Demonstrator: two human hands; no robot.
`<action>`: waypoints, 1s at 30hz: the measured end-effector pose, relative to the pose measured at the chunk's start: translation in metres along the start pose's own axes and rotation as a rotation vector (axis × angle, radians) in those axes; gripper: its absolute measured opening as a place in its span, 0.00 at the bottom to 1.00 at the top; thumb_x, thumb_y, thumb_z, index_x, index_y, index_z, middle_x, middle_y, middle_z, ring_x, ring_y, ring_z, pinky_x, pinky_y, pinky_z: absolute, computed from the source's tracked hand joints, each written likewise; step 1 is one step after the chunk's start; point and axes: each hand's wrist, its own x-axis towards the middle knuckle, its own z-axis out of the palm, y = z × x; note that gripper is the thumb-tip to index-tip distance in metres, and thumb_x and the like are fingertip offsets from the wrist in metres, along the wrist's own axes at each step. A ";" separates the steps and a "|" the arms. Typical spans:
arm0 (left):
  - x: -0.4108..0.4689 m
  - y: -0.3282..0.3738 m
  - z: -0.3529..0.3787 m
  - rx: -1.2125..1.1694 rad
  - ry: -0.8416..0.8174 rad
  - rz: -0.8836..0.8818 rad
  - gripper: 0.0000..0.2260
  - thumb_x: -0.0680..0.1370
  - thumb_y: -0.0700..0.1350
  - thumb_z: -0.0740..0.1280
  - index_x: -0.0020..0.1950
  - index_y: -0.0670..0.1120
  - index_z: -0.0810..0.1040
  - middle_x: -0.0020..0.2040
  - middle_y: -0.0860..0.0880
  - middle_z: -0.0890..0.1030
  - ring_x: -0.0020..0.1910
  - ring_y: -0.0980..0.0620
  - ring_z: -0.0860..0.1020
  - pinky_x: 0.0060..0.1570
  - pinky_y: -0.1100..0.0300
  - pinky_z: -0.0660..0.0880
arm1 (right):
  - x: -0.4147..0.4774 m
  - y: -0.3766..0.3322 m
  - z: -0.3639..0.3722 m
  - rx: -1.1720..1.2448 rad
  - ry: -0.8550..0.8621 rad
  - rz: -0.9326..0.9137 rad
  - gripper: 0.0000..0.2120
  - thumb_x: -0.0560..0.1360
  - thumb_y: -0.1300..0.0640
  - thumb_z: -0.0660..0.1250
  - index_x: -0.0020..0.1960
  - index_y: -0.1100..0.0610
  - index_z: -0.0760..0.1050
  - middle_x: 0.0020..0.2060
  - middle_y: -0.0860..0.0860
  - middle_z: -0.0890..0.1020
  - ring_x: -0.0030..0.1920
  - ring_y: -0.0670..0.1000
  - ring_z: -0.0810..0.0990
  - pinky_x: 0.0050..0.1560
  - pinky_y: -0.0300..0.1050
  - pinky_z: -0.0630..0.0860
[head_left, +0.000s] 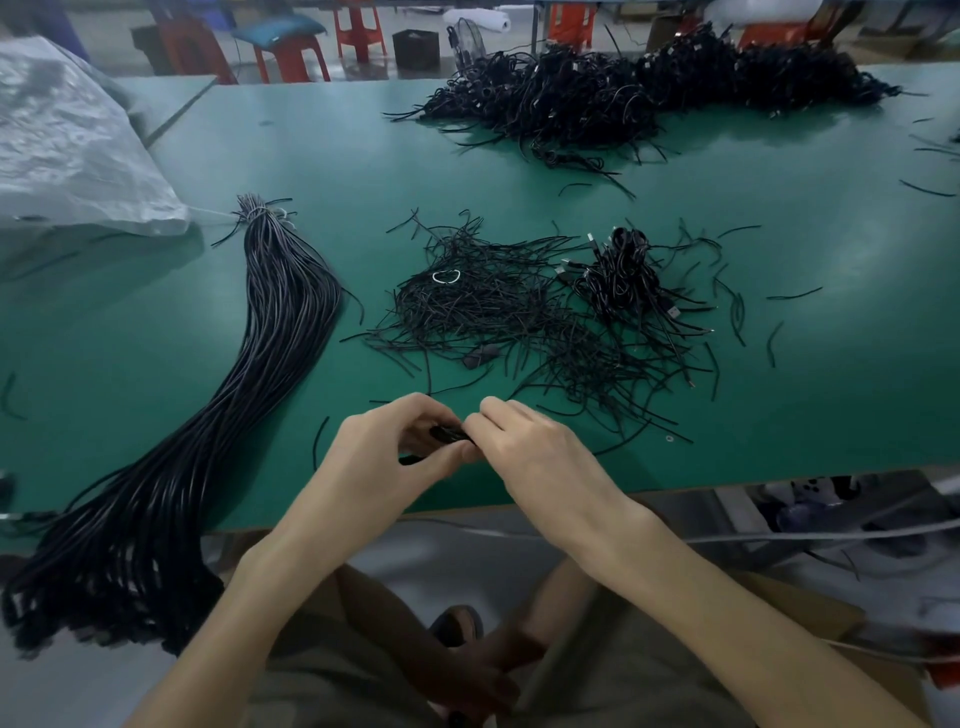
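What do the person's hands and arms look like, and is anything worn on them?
The left hand and right hand are bare: no gloves, rings or watch show. The left forearm and right forearm are bare too, with no sleeve in view.

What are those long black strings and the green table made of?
The long bundle of black cables looks like smooth, rubbery plastic sheathing: pale glints run along the strands. The green table top seems a matte mat or laminate with soft light patches; which, I cannot tell.
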 end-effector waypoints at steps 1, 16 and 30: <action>0.000 0.000 -0.001 0.007 -0.019 -0.020 0.12 0.75 0.52 0.75 0.56 0.51 0.82 0.42 0.56 0.85 0.43 0.60 0.84 0.50 0.61 0.80 | 0.000 -0.001 0.001 -0.008 -0.001 -0.010 0.17 0.69 0.73 0.72 0.50 0.56 0.74 0.44 0.50 0.74 0.44 0.51 0.75 0.41 0.39 0.63; 0.010 -0.013 0.003 0.471 -0.361 -0.039 0.08 0.87 0.49 0.55 0.55 0.49 0.72 0.48 0.51 0.74 0.46 0.47 0.76 0.51 0.44 0.75 | -0.001 0.002 0.009 -0.070 0.074 -0.082 0.20 0.63 0.74 0.75 0.49 0.58 0.75 0.43 0.51 0.74 0.42 0.51 0.76 0.44 0.43 0.77; 0.016 -0.017 0.006 0.194 -0.311 -0.008 0.15 0.86 0.56 0.52 0.53 0.48 0.72 0.48 0.51 0.78 0.47 0.50 0.77 0.50 0.47 0.75 | 0.013 0.018 0.010 -0.101 0.193 -0.173 0.05 0.78 0.66 0.67 0.49 0.58 0.78 0.43 0.52 0.78 0.44 0.53 0.78 0.46 0.48 0.78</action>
